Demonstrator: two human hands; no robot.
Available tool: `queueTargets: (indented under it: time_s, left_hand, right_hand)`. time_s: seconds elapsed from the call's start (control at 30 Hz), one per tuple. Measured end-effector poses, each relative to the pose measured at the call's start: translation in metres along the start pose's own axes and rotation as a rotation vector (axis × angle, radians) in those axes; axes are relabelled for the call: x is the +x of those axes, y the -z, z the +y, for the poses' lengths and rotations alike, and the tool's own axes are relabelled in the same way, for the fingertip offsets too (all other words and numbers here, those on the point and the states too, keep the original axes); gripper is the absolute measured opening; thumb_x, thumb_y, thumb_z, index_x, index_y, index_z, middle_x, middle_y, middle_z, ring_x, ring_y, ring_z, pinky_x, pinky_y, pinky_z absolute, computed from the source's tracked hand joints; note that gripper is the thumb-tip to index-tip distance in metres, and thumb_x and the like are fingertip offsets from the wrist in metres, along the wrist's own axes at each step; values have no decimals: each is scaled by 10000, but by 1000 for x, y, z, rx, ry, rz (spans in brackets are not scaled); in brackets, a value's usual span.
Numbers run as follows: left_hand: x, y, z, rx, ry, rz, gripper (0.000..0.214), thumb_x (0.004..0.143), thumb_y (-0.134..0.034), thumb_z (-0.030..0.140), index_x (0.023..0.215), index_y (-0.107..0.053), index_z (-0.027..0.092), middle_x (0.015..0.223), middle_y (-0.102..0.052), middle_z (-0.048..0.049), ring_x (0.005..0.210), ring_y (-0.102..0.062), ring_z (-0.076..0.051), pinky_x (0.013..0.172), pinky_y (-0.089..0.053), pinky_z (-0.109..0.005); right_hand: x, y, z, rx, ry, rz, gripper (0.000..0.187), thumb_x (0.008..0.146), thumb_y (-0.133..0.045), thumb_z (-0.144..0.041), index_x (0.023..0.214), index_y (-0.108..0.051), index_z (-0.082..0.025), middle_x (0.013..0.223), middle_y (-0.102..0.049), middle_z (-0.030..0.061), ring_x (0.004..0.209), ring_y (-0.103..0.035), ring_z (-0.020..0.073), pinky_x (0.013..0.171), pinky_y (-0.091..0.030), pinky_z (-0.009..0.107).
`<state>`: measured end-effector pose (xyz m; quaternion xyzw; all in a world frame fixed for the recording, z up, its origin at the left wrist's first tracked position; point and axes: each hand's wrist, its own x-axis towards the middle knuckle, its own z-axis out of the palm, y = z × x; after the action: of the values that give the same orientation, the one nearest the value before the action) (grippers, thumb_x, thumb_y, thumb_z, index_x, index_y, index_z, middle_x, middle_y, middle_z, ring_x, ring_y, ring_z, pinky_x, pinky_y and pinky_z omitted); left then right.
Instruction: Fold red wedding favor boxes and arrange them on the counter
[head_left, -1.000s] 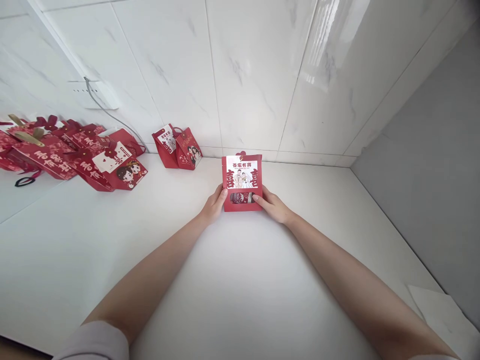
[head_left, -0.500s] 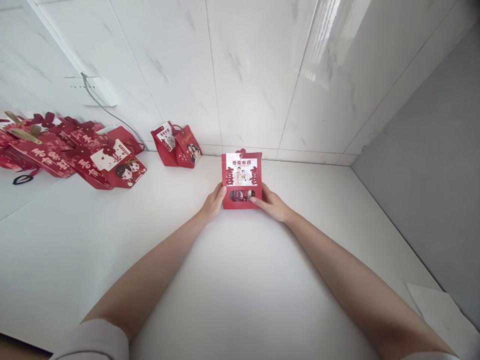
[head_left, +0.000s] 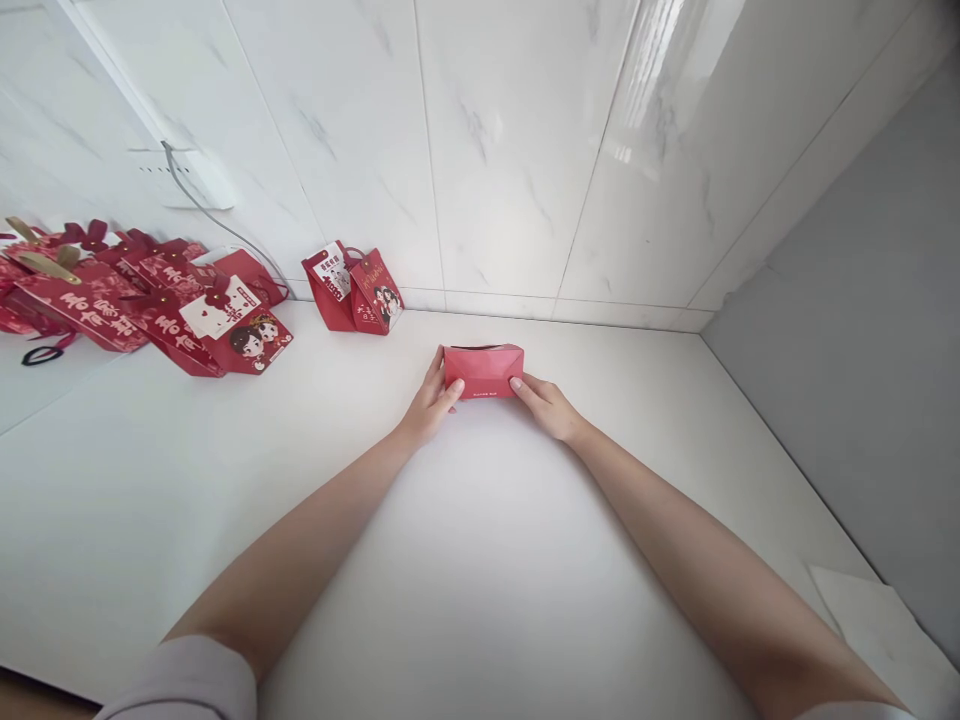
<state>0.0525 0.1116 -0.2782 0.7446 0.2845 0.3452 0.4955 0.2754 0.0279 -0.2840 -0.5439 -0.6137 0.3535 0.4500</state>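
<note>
A red paper gift box (head_left: pixel 484 370) is between my two hands above the white counter, tipped so that a plain red face with small white lettering along its lower edge shows. My left hand (head_left: pixel 431 400) grips its left end, thumb on the front face. At the right end, my right hand (head_left: pixel 549 404) pinches it with the thumb over the lower corner. The printed front with the couple picture and the window is turned out of sight. Most fingers of both hands are hidden behind the box.
Two red gift boxes (head_left: pixel 354 290) stand by the tiled wall (head_left: pixel 510 150). Several more red boxes (head_left: pixel 187 320) with ribbons crowd the far left, near a wall socket (head_left: pixel 187 180) and a grey cable (head_left: pixel 225 232). White paper (head_left: pixel 877 620) lies at the lower right.
The box has been tilted in my hands: its printed front with the window faced me before, and now a plain red side does. Both thumbs have shifted on it.
</note>
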Motion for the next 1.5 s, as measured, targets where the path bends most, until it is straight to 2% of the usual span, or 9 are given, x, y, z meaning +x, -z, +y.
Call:
queueTargets:
  time_s: [0.17, 0.33, 0.53, 0.73, 0.8, 0.9, 1.03, 1.27, 1.5]
  left_hand:
    - [2, 1, -6, -3, 68, 22, 549, 911, -497, 530, 1366, -478, 223, 1298, -610, -106, 931, -676, -192, 728, -539, -289]
    - [5, 0, -8, -18, 103, 101, 557, 882, -550, 533, 1323, -543, 192, 1214, -658, -104, 925, -671, -202, 719, -540, -292]
    - [5, -1, -5, -20, 126, 190, 529, 850, -605, 504, 1263, -591, 174, 1084, -697, -93, 844, -658, -186, 705, -526, -290]
    - [5, -5, -6, -4, -19, 267, 521, 798, -700, 367, 1274, -543, 227, 1246, -626, -88, 943, -634, -185, 686, -524, -264]
    - [4, -6, -5, 43, -72, 307, 487, 805, -694, 333, 1259, -544, 239, 1250, -622, -80, 990, -624, -187, 707, -536, -266]
    - [3, -7, -5, 95, -128, 347, 444, 816, -676, 293, 1241, -554, 249, 1255, -617, -76, 1007, -621, -183, 720, -552, -271]
    - [2, -6, -6, 120, -172, 388, 393, 824, -661, 267, 1206, -575, 230, 1193, -636, -83, 966, -630, -171, 713, -563, -266]
    - [-1, -8, -7, 204, -251, 397, 377, 819, -666, 288, 1182, -594, 214, 1079, -644, -86, 881, -641, -163, 632, -561, -242]
    - [-3, -9, -3, 223, -199, 381, 355, 833, -655, 340, 1161, -593, 220, 1031, -661, -78, 847, -652, -171, 608, -535, -249]
  right_hand:
    - [1, 1, 0, -34, -8, 9, 501, 980, -361, -583, 1254, -639, -268, 1209, -681, 29, 1142, -595, 273, 1029, -415, 443]
    - [1, 1, 0, -46, 21, -4, 469, 988, -373, -551, 1307, -592, -286, 1279, -649, 26, 1177, -586, 263, 1053, -408, 449]
    - [3, -3, 11, -22, 97, -52, 510, 925, -555, -469, 1372, -477, -237, 1291, -634, 78, 1150, -621, 236, 1012, -489, 416]
    - [-3, -11, 7, -276, 137, 126, 951, 875, -626, -410, 1545, 40, -293, 1190, -683, 76, 1035, -684, 281, 906, -544, 472]
    - [-5, -12, 3, -353, 126, 170, 1009, 869, -629, -404, 1541, 116, -294, 1114, -712, 60, 966, -706, 293, 856, -560, 472]
    - [-6, -11, 2, -363, 141, 177, 999, 859, -641, -381, 1547, 77, -292, 1020, -735, 29, 910, -722, 269, 839, -570, 435]
    - [-7, -8, 5, -390, 179, 204, 835, 874, -613, -360, 1531, -101, -309, 997, -736, 7, 848, -730, 231, 782, -583, 372]
    - [-8, -12, 0, -550, 200, 239, 761, 831, -663, -429, 1458, -274, -244, 886, -747, 15, 699, -719, 230, 667, -568, 335]
    - [-8, -14, 2, -638, 226, 282, 694, 836, -643, -432, 1413, -327, -210, 790, -735, -10, 599, -687, 193, 567, -512, 273]
